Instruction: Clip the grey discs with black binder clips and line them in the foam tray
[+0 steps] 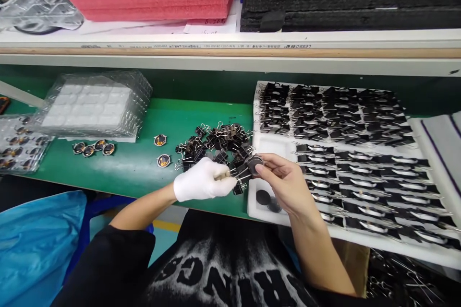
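In a white glove, my left hand pinches the wire handles of a black binder clip. My right hand, bare, grips a dark round disc between thumb and fingers, right at the clip's jaws. Whether the jaws close on the disc is hard to make out. Just beyond both hands lies a heap of loose binder clips on the green bench. Below my right hand, two dark discs rest in the white foam tray, whose rows of clips hold round pieces on edge.
Left of the heap lie two metal-rimmed round pieces and a small cluster of similar ones. Stacked clear plastic trays stand at back left. A shelf edge crosses above, carrying pink foam and black foam.
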Demonstrator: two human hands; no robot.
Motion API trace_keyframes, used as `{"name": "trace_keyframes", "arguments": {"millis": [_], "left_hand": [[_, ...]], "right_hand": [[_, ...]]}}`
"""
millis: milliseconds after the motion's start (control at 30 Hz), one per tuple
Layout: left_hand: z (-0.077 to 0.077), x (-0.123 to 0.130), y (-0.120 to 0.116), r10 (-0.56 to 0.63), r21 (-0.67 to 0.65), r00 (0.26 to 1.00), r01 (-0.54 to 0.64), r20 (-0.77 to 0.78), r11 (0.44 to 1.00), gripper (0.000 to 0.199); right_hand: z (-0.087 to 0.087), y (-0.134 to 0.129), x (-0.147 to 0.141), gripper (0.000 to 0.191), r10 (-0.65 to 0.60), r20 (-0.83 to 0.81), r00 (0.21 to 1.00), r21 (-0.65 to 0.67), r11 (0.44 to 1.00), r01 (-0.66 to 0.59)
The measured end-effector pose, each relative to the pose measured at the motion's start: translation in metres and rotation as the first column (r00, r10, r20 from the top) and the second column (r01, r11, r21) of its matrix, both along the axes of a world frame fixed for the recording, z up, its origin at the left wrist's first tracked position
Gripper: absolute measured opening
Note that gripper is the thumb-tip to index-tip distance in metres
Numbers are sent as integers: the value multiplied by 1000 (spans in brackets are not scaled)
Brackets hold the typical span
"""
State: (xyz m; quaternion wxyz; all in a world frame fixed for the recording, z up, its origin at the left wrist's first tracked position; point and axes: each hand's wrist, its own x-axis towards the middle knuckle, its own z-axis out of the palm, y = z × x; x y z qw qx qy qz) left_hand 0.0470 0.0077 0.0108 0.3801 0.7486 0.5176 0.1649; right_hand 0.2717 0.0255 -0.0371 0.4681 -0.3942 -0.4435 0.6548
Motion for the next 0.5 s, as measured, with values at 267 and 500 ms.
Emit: {"name": "trace_keyframes", "arguments": {"millis": [267, 500], "left_hand": [[10, -29, 21, -42, 128, 998, 49, -55, 991, 36], [-8, -102, 117, 162, 324, 810, 36, -563, 945, 38]], "right_hand": [[1, 0, -9, 26, -162, -213, 963, -154, 979, 131], [5, 2, -22, 23, -309, -346, 886, -410, 899, 154]]}}
